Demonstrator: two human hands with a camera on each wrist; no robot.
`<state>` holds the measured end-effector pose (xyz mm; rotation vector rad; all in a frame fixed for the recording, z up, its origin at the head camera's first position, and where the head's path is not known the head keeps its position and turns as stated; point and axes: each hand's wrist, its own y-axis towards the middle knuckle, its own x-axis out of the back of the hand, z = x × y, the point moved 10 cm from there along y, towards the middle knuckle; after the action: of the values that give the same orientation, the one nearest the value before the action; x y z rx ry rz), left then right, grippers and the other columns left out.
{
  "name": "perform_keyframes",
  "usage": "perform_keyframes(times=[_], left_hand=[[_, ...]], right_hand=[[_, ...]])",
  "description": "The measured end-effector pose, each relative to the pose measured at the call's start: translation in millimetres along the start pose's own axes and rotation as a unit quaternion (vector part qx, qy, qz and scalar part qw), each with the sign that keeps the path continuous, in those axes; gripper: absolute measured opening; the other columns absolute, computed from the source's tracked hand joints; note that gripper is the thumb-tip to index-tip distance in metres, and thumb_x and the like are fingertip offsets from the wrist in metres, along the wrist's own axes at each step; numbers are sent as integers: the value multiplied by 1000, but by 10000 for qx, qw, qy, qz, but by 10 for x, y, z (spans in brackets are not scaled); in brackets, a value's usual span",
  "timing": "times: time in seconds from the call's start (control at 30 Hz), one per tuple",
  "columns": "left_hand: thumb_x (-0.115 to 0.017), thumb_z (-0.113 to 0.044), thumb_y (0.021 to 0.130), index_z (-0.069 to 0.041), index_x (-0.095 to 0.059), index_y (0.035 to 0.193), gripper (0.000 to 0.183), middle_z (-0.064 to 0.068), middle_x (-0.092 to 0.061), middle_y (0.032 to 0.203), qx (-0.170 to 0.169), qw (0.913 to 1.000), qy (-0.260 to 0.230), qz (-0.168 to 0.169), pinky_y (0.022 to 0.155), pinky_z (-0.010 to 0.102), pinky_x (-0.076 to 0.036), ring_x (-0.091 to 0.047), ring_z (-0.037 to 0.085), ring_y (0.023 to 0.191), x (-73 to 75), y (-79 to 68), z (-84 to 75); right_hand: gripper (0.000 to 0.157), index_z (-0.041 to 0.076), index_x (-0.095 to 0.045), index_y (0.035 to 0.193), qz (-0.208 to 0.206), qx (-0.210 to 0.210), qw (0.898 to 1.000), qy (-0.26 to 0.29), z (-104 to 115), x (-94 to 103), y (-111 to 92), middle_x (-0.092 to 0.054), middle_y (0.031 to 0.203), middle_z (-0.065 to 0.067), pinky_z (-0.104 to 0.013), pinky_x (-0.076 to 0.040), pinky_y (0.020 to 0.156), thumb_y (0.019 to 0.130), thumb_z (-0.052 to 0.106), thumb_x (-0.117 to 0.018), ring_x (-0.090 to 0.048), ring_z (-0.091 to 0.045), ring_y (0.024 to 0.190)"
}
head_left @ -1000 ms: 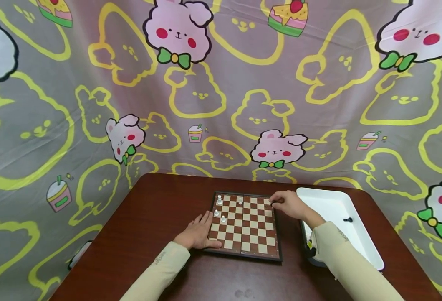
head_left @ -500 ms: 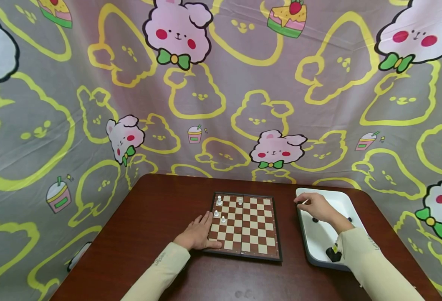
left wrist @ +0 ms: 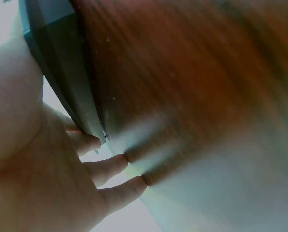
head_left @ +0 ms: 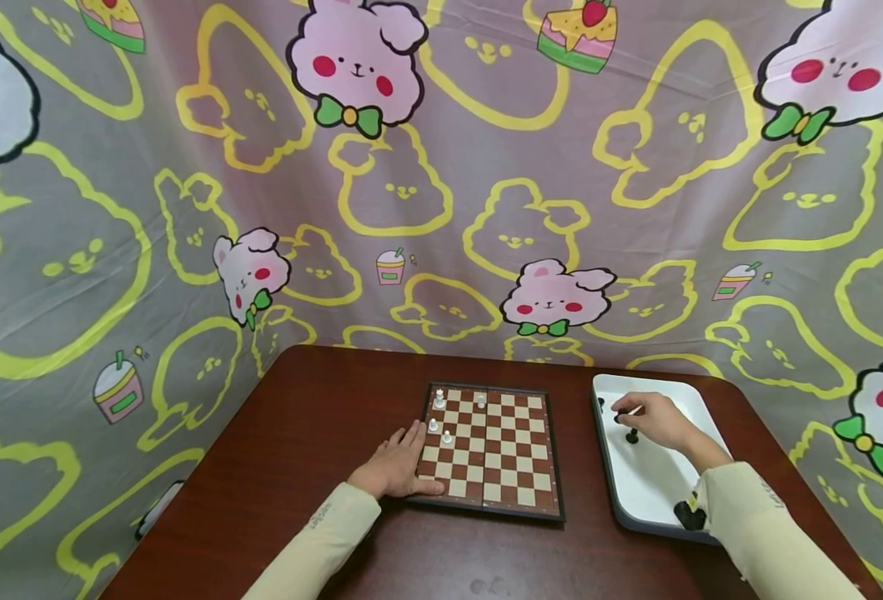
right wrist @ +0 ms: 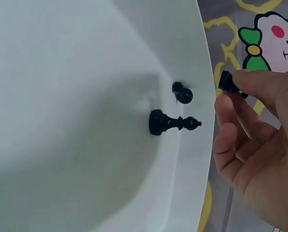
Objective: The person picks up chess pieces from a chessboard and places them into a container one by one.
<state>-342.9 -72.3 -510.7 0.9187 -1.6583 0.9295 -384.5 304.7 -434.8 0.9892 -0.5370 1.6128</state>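
My left hand (head_left: 396, 462) lies flat with straight fingers along the left edge of the chessboard (head_left: 516, 475), its thumb over the near left corner. In the left wrist view, fingertips (left wrist: 117, 188) reach past the board's dark side to the table. Over the white tray, my right hand (head_left: 662, 421) pinches a small black chess piece (right wrist: 227, 82) between thumb and finger; the grip hides most of it. A black bishop (right wrist: 175, 122) and a black pawn (right wrist: 183, 93) are in the tray. On the board stand a white king (head_left: 439, 398) and several other white pieces, including a pawn (head_left: 447, 437).
The tray (head_left: 636, 508) stands right of the board, with table (head_left: 584, 483) between them. A dark device (head_left: 689, 512) hangs below the right sleeve, over the tray's near end. A patterned cloth (head_left: 411, 208) rises behind the table (head_left: 336, 392).
My right hand has moved right from the board's far right corner to over the tray. A dark piece now shows by the tray's far left wall. The left hand stays put.
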Motion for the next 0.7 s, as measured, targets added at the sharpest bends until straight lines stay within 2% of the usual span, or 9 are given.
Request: perform_keyframes(times=[0.47, 0.7], left_hand=[[-47, -77, 61, -2, -10, 141, 116, 14, -11, 144, -11, 10000, 5, 14, 94, 51, -27, -19, 36, 126, 3, -13, -13], [-46, -78, 60, -3, -10, 141, 116, 14, -11, 144, 5, 10000, 17, 44, 94, 49, -26, -20, 36, 126, -6, -3, -7]], right_hand=[[13, 4, -65, 92, 5, -31, 10000, -7, 55, 15, -12, -63, 83, -6, -30, -44, 57, 80, 7, -61, -57, -18, 70], [12, 5, -65, 92, 84, -22, 9997, 226, 212, -28, 60, -63, 87, -6, -31, -44, 56, 82, 9, -60, -57, -18, 72]])
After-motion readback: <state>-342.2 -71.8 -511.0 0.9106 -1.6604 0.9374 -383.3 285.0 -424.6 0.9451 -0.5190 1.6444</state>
